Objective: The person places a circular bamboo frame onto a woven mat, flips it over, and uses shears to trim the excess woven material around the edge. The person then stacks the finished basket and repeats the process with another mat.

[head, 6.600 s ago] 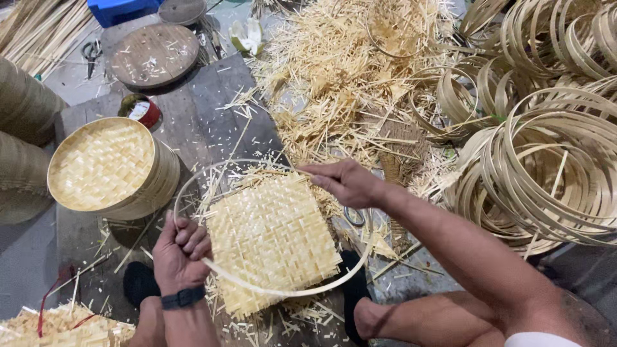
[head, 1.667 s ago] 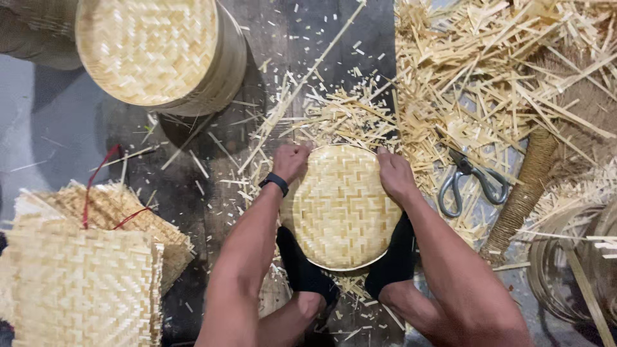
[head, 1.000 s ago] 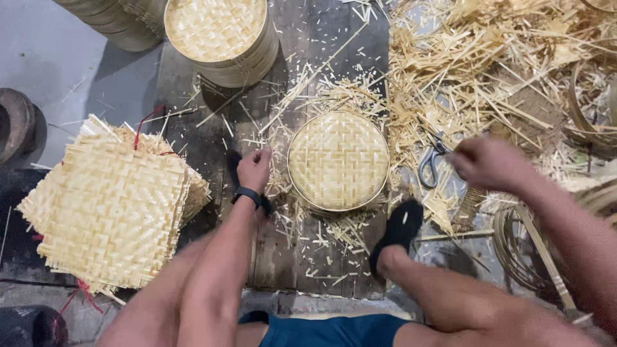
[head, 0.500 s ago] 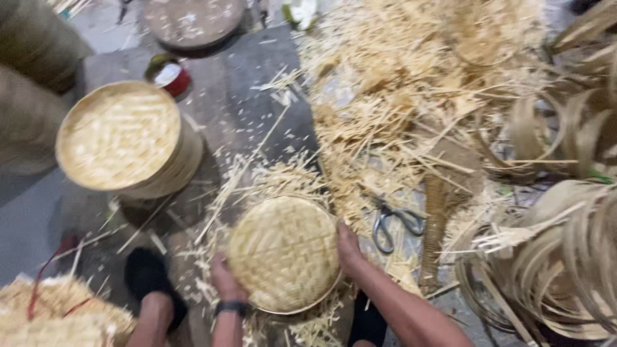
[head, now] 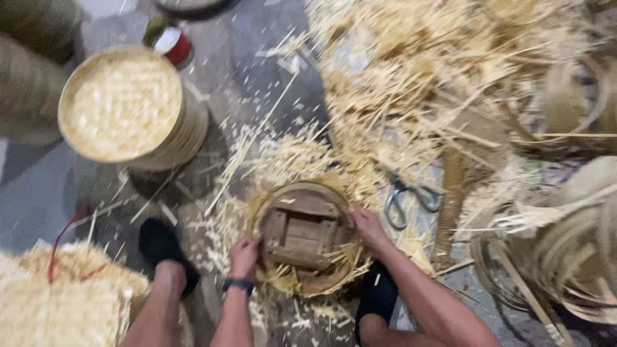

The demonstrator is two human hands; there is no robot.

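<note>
My left hand and my right hand grip opposite sides of a round bamboo hoop piece on the floor between my feet. Inside the hoop I see brown wooden slats, with frayed strip ends sticking out along its lower edge. A dark band sits on my left wrist. The picture is blurred, so I cannot tell whether the woven face is underneath.
A stack of round woven lids stands at the upper left, a red can behind it. Scissors lie just right of my right hand. Bamboo offcuts cover the floor; hoops pile at right, woven squares at lower left.
The round piece showed its woven face half a second ago; now wooden slats show inside the hoop. Both hands stay on its sides. The view has shifted closer.
</note>
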